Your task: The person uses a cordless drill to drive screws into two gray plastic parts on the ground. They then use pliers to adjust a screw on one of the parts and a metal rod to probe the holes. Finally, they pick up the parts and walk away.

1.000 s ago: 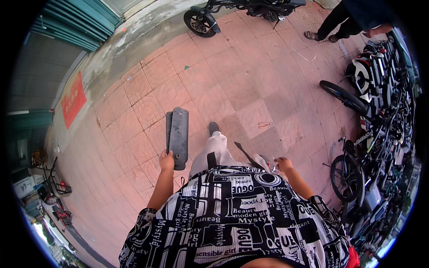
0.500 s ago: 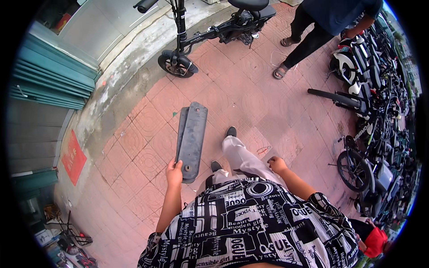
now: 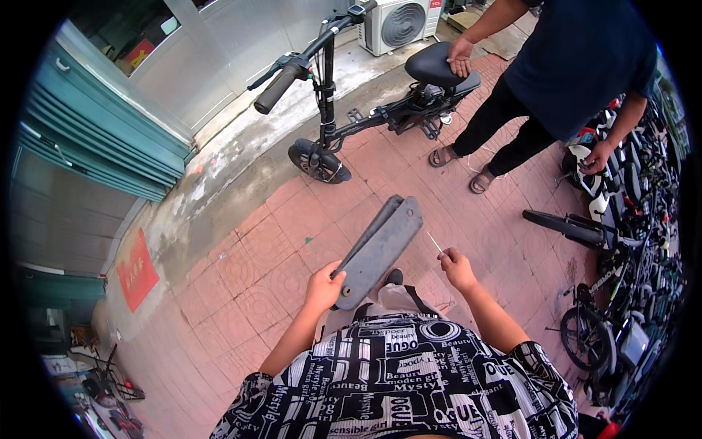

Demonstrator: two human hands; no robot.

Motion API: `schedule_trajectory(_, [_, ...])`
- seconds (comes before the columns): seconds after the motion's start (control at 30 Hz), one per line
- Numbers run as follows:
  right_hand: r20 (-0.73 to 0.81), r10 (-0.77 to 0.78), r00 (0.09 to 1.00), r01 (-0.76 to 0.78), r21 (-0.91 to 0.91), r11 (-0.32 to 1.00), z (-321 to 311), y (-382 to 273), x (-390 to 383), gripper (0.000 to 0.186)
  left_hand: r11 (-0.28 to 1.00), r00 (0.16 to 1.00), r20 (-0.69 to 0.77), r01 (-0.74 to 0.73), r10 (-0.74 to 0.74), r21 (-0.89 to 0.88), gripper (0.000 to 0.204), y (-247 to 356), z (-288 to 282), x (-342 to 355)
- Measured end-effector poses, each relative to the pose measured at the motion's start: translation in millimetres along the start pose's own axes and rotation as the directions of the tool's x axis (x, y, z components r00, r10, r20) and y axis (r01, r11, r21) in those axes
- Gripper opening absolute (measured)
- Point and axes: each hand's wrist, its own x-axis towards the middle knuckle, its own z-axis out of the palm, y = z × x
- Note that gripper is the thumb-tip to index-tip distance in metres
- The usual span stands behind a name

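My left hand [image 3: 322, 287] is closed round the lower end of a pair of long, flat grey panels [image 3: 380, 252]. They have rounded ends and small holes, lie one against the other, and tilt up to the right in front of me. My right hand [image 3: 457, 268] pinches a thin, pale rod [image 3: 433, 241] that points up and away; its kind is too small to make out. The rod and the panels are apart.
Ahead stands a black folding electric bike [image 3: 380, 113]. A person in dark clothes [image 3: 578, 66] stands beside it, one hand [image 3: 461, 57] on its saddle. Many parked two-wheelers [image 3: 629, 293] line the right. Green folding doors [image 3: 95, 139] and an air-conditioner unit [image 3: 401, 25] border the left and back.
The panels have swung from nearly upright to tilting right. My right hand has come up, and the rod now shows. The bike and the person appear nearer; the person's hand now shows on the saddle.
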Motion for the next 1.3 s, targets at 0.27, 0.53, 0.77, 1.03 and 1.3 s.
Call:
schedule_trajectory(0.27, [0.066,0.108,0.992,-0.105,-0.061,0.993,64,34,-44,0.022,0.999,0.988,0.148,-0.041,0.042,-0.008,0.034,25,-44,42])
schedule_trajectory(0.53, [-0.144,0.710,0.690,-0.694,0.148,0.705,91,188,-166,0.025,0.983,0.978,0.205,0.019,0.019,-0.181,0.037,-39,-71,90])
schedule_trajectory(0.77, [-0.185,0.693,0.697,-0.716,-0.242,0.655,142,197,-254,0.035,0.972,0.893,0.409,0.228,-0.186,-0.056,0.040,-46,-58,97])
schedule_trajectory(1.03, [-0.240,0.851,0.467,-0.854,0.128,0.504,130,171,-267,0.034,0.988,0.806,0.590,0.124,-0.044,-0.096,0.038,13,40,108])
schedule_trajectory(1.3, [-0.259,0.824,0.505,-0.800,0.217,0.559,74,263,-272,0.040,1.000,0.664,0.748,0.018,-0.005,-0.009,0.034,103,188,93])
